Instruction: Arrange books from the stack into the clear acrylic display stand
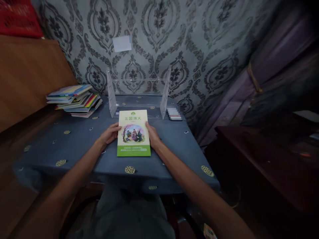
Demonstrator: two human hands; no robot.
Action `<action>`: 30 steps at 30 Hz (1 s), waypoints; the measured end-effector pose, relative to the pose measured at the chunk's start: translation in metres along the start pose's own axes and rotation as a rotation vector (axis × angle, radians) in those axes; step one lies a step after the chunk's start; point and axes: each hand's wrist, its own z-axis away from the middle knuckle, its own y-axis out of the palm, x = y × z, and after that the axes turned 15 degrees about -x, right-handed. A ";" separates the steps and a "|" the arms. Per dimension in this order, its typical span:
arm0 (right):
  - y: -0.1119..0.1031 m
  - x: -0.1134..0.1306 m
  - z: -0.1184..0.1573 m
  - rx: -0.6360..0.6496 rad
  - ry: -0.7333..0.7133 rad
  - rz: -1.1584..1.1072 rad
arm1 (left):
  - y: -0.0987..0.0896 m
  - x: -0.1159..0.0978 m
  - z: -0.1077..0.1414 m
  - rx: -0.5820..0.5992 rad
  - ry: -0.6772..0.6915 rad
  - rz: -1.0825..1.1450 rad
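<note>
A book point(134, 132) with a cream and green cover, showing a picture of figures under a pink tree, is held upright or slightly tilted, cover facing me. My left hand point(111, 133) grips its left edge, thumb on the front. On the opposite edge my right hand point(152, 135) holds it the same way; the fingers behind the book are hidden. Just beyond the book stands a clear acrylic rack point(112, 96) with two side panels and thin crossbars. Its lower front is partly covered by the book.
A messy stack of books point(79, 103) lies at the table's back left. The table point(82, 146) has a blue patterned cloth. A small blurred-out item point(174, 114) sits right of the rack. Patterned wall behind, dark red cabinet point(261, 159) at right, wooden panel point(32, 66) at left.
</note>
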 end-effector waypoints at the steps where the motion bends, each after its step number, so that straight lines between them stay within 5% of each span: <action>1: 0.000 0.001 0.000 0.004 -0.001 0.002 | 0.003 0.001 0.001 -0.016 0.009 -0.009; 5: -0.001 0.007 0.002 -0.029 0.019 0.038 | 0.011 0.002 0.000 -0.034 -0.003 -0.031; 18: -0.017 0.023 0.023 -0.057 0.165 0.005 | 0.017 0.002 -0.003 0.244 -0.229 0.054; 30: -0.009 0.023 0.032 -0.030 0.168 0.016 | 0.027 0.003 0.010 0.062 -0.156 0.034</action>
